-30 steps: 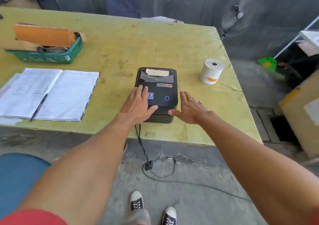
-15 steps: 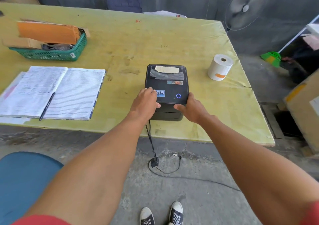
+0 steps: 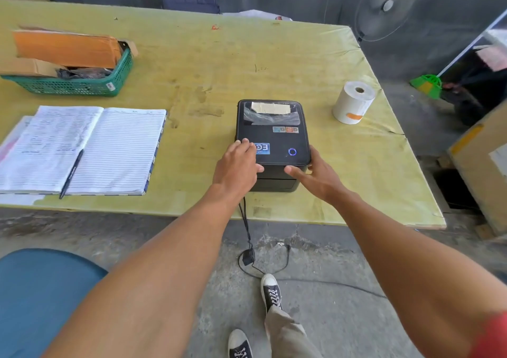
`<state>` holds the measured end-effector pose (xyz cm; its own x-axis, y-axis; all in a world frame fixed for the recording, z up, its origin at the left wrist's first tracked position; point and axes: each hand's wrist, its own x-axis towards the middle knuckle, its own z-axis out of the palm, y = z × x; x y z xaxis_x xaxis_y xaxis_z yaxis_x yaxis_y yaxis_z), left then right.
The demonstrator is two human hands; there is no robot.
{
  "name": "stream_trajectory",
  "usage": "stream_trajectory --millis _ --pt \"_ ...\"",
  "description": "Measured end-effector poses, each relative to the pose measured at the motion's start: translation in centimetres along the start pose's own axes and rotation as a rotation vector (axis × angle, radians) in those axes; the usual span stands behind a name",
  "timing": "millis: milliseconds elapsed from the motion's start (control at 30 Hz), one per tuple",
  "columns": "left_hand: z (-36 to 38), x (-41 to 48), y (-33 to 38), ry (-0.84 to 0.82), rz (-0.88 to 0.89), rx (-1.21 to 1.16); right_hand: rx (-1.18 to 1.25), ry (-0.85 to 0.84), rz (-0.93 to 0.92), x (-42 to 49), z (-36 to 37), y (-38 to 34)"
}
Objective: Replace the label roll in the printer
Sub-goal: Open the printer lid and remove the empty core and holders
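I am gripping the black printer [image 3: 273,140] with both hands near the front edge of the yellow-green counter [image 3: 208,64]. My left hand [image 3: 237,167] is wrapping the lid's near left corner, fingers [image 3: 242,145] lying on top. My right hand [image 3: 318,175] is clasping the near right corner, thumb across the front. The white label roll [image 3: 353,102] is standing on end, apart to the right of the printer.
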<state>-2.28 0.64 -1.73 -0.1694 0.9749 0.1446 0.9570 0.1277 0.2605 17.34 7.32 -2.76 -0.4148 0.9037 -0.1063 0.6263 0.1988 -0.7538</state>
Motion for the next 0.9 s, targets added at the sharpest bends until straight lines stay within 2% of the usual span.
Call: stream_trajectory --millis 267,467,767,900 --pt "-0.6 0.5 -0.8 0.017 0.069 0.109 -0.16 0.061 -0.003 0.8 -0.4 0.3" --pt "-3.4 2.5 -1.2 0.121 0.129 0.048 -0.179 0.137 -0.042 2.5 -2.5 -1.6" --pt "-6.7 7.5 0.9 0.347 -0.135 -0.388 -0.159 0.101 0.02 7.2 -7.3 -7.5" --pt "-7.0 9.8 1.9 0.365 -0.265 -0.518 -0.157 0.069 0.085 9.9 -8.4 -8.8"
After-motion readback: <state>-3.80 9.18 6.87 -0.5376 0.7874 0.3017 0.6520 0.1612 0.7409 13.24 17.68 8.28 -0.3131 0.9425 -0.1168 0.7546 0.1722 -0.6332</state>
